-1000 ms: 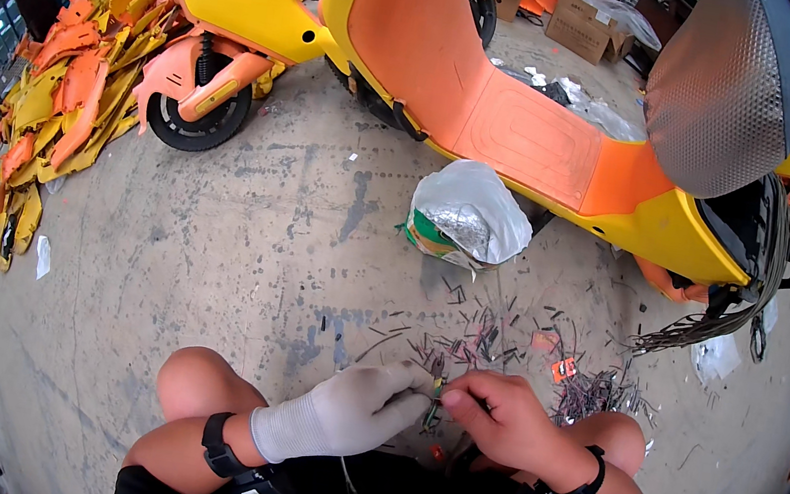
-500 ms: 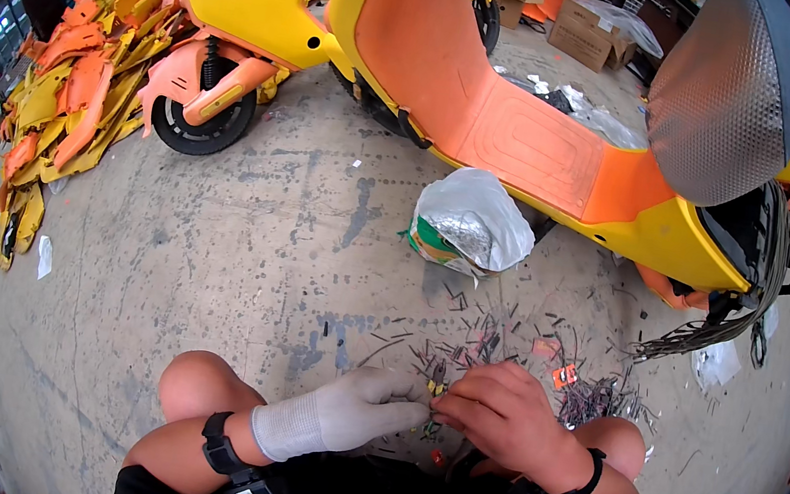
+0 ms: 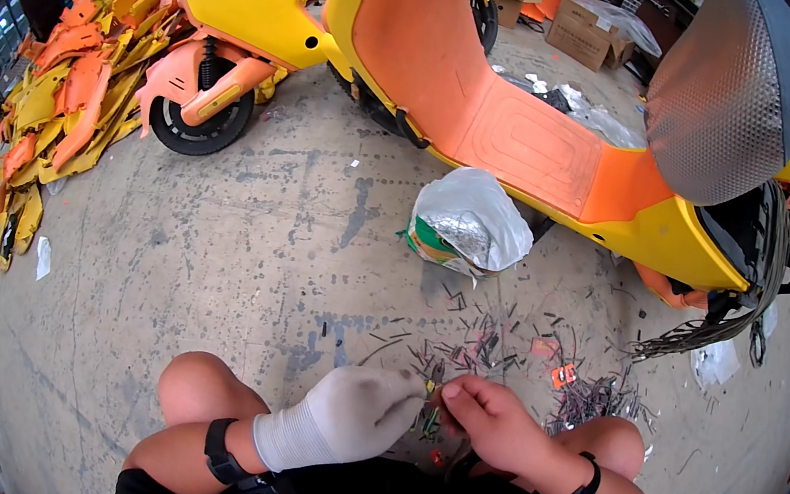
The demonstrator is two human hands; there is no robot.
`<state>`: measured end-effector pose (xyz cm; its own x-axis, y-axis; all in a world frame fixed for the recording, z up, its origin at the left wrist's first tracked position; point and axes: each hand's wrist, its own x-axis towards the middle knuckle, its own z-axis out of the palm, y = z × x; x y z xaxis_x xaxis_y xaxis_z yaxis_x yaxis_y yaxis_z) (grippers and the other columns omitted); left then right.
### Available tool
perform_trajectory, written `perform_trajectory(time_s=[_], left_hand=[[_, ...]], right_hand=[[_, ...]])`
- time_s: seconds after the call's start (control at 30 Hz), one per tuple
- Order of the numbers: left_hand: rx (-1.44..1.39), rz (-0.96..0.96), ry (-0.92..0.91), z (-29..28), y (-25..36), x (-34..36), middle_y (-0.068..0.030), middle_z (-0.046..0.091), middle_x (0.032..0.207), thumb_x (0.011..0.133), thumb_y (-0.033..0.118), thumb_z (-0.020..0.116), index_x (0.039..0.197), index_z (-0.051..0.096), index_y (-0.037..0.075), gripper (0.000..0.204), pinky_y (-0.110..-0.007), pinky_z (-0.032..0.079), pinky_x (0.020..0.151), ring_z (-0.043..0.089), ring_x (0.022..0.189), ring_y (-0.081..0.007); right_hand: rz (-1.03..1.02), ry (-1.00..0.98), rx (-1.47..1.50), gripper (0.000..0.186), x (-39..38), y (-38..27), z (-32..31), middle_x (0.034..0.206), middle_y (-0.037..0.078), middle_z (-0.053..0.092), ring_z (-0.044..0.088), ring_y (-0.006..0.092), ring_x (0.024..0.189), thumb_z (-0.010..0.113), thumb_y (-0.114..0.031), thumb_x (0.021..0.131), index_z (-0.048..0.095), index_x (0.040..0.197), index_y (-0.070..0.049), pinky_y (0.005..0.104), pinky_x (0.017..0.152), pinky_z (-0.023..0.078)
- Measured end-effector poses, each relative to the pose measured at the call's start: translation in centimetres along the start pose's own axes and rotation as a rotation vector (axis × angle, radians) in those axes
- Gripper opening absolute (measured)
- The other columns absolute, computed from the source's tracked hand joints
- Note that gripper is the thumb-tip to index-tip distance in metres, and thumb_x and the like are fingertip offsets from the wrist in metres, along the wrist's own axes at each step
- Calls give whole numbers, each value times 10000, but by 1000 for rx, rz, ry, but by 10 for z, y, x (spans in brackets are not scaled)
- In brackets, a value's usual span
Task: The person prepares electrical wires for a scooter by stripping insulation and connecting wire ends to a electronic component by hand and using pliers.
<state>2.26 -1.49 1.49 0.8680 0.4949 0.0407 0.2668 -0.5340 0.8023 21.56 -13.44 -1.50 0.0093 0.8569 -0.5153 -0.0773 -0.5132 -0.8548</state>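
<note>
My left hand (image 3: 360,412), in a whitish knit glove with dark smudges, is closed with its fingertips pinched together. My bare right hand (image 3: 498,425) faces it, a small gap away, thumb pressed against curled fingers. Whatever either hand pinches is too small to make out. Just beyond them on the concrete lie scattered short wire scraps (image 3: 486,351), mostly dark, with a few reddish ones. Something small with yellow on it (image 3: 433,386) shows between the hands, partly hidden. A denser heap of cut wires (image 3: 595,405) lies right of my right hand, near an orange-red piece (image 3: 563,376).
A yellow and orange scooter (image 3: 530,150) stands across the far side, a bundle of long wires (image 3: 705,339) hanging from its right end. Before it sits a bag with a white plastic lining (image 3: 474,220). Scooter panels (image 3: 85,82) pile up at left; cardboard boxes (image 3: 581,36) stand behind.
The hands have drawn slightly apart at the fingertips. My right hand has rolled so its thumb is on top, and my left hand has turned, its fingers curling in more.
</note>
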Motion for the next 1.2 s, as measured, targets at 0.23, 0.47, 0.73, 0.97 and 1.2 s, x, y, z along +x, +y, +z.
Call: perform_trajectory(time_s=[0.23, 0.47, 0.73, 0.97, 1.2], left_hand=[[-217, -304, -182, -14, 7, 4, -125, 636, 759, 959, 175, 583, 1008, 665, 52, 156, -338, 507, 673, 639, 687, -230], [-184, -74, -132, -7, 3, 0, -118, 644, 762, 920, 119, 619, 1051, 688, 55, 162, -344, 512, 650, 655, 694, -277], [170, 239, 16, 2, -5, -1, -111, 652, 760, 882, 105, 636, 1032, 708, 73, 169, -384, 514, 639, 646, 688, -319], [-185, -308, -200, -12, 3, 3, -111, 633, 737, 956, 189, 593, 1019, 685, 82, 155, -319, 508, 666, 657, 698, -220], [-295, -299, -322, -18, 3, 5, -124, 666, 806, 964, 217, 580, 1071, 667, 43, 221, -345, 517, 713, 675, 772, -238]], right_hand=[[-1041, 212, -1018, 375, -4, -27, -5, 1063, 58, 642, 626, 269, 941, 814, -198, 781, 677, 1113, -89, 381, 785, 502], [-715, 117, -681, 118, -3, -19, -1, 823, 42, 637, 612, 176, 735, 724, -172, 899, 662, 901, -71, 331, 639, 479], [229, -194, 352, 159, -6, -8, -5, 799, 44, 624, 602, 119, 682, 657, -219, 979, 645, 952, -63, 286, 561, 454], [-1013, 313, -964, 233, -2, -23, -3, 999, 43, 641, 641, 203, 906, 731, -196, 860, 680, 1064, -97, 327, 709, 501], [-1188, 255, -1099, 319, -3, -21, -7, 1016, 31, 649, 643, 216, 928, 752, -154, 755, 702, 1063, -91, 332, 745, 504]])
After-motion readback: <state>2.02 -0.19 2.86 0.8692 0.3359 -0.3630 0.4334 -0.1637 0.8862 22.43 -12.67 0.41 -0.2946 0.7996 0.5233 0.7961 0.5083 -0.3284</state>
